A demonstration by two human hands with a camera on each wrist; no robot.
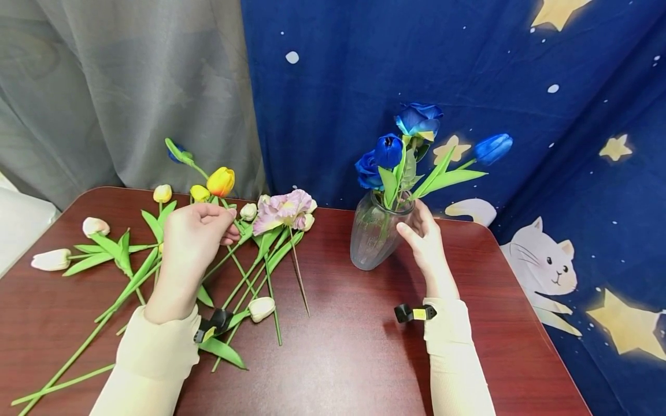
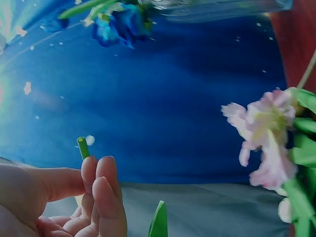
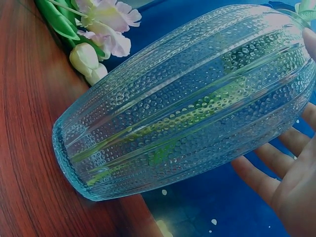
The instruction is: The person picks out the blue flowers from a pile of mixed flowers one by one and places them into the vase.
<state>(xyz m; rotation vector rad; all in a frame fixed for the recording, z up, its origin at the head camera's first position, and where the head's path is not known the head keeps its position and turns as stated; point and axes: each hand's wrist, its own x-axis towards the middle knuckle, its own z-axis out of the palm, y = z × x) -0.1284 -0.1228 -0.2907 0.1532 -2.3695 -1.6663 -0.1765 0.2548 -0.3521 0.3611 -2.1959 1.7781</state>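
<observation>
Currently, from my remote seat, I have the two hands well apart over the desk (image 1: pixel 333 358). The left hand (image 1: pixel 195 240) pinches a green stem (image 2: pixel 83 148) between thumb and fingers; in the left wrist view its cut end pokes up just past the fingertips. I cannot tell for sure which bloom belongs to it, though a blue bud (image 1: pixel 178 153) with a green leaf sticks up beyond that hand.

On my other side, the right hand (image 1: pixel 424 240) is clasped round the right side of the glass vase (image 1: pixel 369 240) near its neck, thumb to the front and fingers reaching round behind. I see the vase standing on the desk toward the back, ribbed and pebbled, with stems showing through its wall. Out of its mouth rise two blue roses, a dark blue tulip (image 1: pixel 388 151) and a brighter blue tulip (image 1: pixel 493 149) that leans out to the right.

Below and around the left hand I have loose flowers strewn on the desk: white tulips, an orange-yellow tulip (image 1: pixel 221 182) and a ruffled pink bloom (image 1: pixel 285 209). Behind them hang a grey curtain (image 1: pixel 156 86) and a starry blue curtain (image 1: pixel 333 115).
</observation>
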